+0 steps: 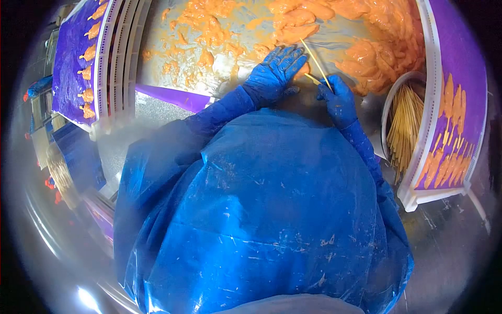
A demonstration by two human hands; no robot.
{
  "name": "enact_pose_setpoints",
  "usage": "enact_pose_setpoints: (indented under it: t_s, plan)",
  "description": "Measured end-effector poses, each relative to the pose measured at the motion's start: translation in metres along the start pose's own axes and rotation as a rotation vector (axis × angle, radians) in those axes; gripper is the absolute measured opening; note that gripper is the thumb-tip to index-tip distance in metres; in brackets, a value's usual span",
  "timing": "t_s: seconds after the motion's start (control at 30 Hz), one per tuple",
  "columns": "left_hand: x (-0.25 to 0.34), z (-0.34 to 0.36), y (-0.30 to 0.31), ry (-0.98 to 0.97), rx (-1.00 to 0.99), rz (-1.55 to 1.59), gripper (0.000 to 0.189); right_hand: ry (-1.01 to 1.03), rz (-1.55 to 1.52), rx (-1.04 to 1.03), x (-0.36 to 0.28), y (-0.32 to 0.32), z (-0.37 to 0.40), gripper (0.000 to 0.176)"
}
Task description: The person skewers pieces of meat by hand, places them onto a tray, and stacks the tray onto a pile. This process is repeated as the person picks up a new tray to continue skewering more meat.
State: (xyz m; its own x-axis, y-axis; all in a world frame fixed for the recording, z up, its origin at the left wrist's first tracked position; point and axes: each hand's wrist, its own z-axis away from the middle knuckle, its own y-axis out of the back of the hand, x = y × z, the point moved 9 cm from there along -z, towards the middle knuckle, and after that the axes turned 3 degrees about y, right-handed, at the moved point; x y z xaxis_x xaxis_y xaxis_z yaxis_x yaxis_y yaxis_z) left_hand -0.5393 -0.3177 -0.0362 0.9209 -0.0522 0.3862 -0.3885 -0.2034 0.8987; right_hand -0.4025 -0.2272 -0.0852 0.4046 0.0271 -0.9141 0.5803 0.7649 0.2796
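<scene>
My left hand [277, 70], in a blue glove, lies flat with its fingers stretched out on the metal table [230, 68]. Part of an orange-coated meat piece [305, 70] shows at its fingertips; how much is under the hand is hidden. My right hand [339, 99], also gloved in blue, is closed around a thin wooden skewer [317, 64] that points up and left toward the marinated meat [295, 29]. A second short stick end [312, 78] pokes out beside my right fingers.
More orange meat [371, 60] is heaped at the right of the table. A round container [388, 112] of wooden skewers [405, 123] stands by my right arm. At far right, a purple-lined tray [455, 47] bears skewered meat [452, 104]. Stacked white-edged trays [117, 57] stand at left.
</scene>
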Motion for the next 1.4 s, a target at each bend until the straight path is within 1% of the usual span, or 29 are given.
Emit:
enact_pose_setpoints:
  t_s: [0.03, 0.1, 0.13, 0.2, 0.23, 0.33, 0.4, 0.43, 0.5, 0.53, 0.6, 0.63, 0.7, 0.73, 0.8, 0.83, 0.9, 0.93, 1.0, 1.03, 1.13, 1.2, 1.23, 1.3, 1.4]
  plan:
    - [-0.001, -0.001, -0.001, 0.001, 0.001, 0.001, 0.071, 0.0, 0.002, 0.0, -0.001, 0.0, 0.0, 0.006]
    - [0.001, -0.001, -0.011, -0.022, -0.078, 0.043, 0.078, -0.048, -0.056, -0.016, -0.001, -0.003, 0.0, 0.005]
    - [0.001, -0.002, -0.013, -0.022, -0.079, 0.044, 0.078, -0.048, -0.056, -0.016, 0.001, -0.003, 0.0, 0.005]
    - [0.003, -0.004, -0.021, -0.034, -0.097, 0.033, 0.076, 0.034, -0.049, -0.03, 0.001, -0.004, -0.003, 0.006]
    - [0.004, -0.004, -0.026, -0.034, -0.095, 0.032, 0.076, 0.037, -0.048, -0.03, 0.003, -0.004, -0.004, 0.006]
    - [0.013, -0.011, -0.024, -0.07, -0.084, -0.004, 0.075, 0.034, 0.034, -0.061, 0.01, -0.004, -0.008, 0.009]
    - [0.025, -0.014, -0.02, -0.134, -0.129, 0.176, 0.075, 0.097, 0.171, -0.094, 0.002, -0.006, -0.011, 0.013]
    - [0.027, -0.015, -0.02, -0.134, -0.125, 0.172, 0.075, 0.102, 0.173, -0.095, -0.004, -0.006, -0.01, 0.013]
    - [0.036, -0.013, -0.019, -0.202, -0.103, 0.229, 0.072, 0.025, -0.267, -0.16, -0.016, -0.01, -0.003, 0.017]
    - [0.036, -0.012, -0.021, -0.199, -0.096, 0.224, 0.072, 0.031, -0.264, -0.165, -0.018, -0.009, -0.001, 0.017]
    - [0.037, -0.011, -0.014, -0.214, 0.0, 0.117, 0.068, -0.312, -0.451, -0.228, 0.005, -0.014, 0.009, 0.02]
    - [0.036, -0.01, -0.011, -0.206, 0.008, 0.112, 0.068, -0.308, -0.444, -0.238, 0.002, -0.014, 0.012, 0.02]
    - [0.031, -0.008, 0.001, -0.123, 0.058, 0.09, 0.063, -0.275, -0.333, -0.17, -0.003, -0.006, 0.014, 0.022]
    - [0.026, -0.006, 0.009, -0.111, 0.065, 0.089, 0.063, -0.276, -0.325, -0.18, -0.005, -0.007, 0.015, 0.022]
    - [-0.003, 0.003, 0.038, 0.042, 0.212, 0.181, 0.053, -0.138, -0.252, 0.004, -0.015, 0.013, 0.012, 0.02]
    - [-0.011, 0.012, 0.039, 0.044, 0.214, 0.186, 0.053, -0.141, -0.247, 0.004, -0.011, 0.016, 0.011, 0.02]
    - [-0.051, 0.033, 0.057, 0.296, 0.45, 0.367, 0.041, -0.065, -0.208, -0.026, -0.01, 0.019, 0.007, 0.017]
    - [-0.054, 0.032, 0.056, 0.297, 0.444, 0.369, 0.041, -0.071, -0.211, -0.025, -0.006, 0.019, 0.006, 0.017]
    - [-0.065, 0.034, 0.052, 0.379, 0.41, 0.322, 0.031, -0.091, -0.165, 0.024, 0.001, 0.02, 0.005, 0.013]
    - [-0.069, 0.035, 0.05, 0.386, 0.411, 0.318, 0.031, -0.091, -0.165, 0.016, 0.001, 0.019, 0.004, 0.013]
    - [-0.069, 0.029, 0.048, 0.322, 0.384, 0.269, 0.028, -0.107, -0.241, 0.027, -0.009, 0.021, 0.006, 0.01]
    - [-0.078, 0.027, 0.044, 0.404, 0.27, 0.256, 0.027, -0.166, -0.258, 0.049, -0.015, 0.023, 0.009, 0.009]
    - [-0.08, 0.028, 0.043, 0.4, 0.267, 0.254, 0.027, -0.165, -0.262, 0.053, -0.009, 0.025, 0.008, 0.009]
    - [-0.089, 0.03, 0.052, 0.425, 0.376, 0.309, 0.021, -0.034, -0.196, 0.023, -0.008, 0.024, 0.002, 0.009]
    - [-0.073, 0.022, 0.055, 0.371, 0.352, 0.246, 0.022, -0.092, -0.216, 0.047, -0.003, 0.024, 0.003, 0.008]
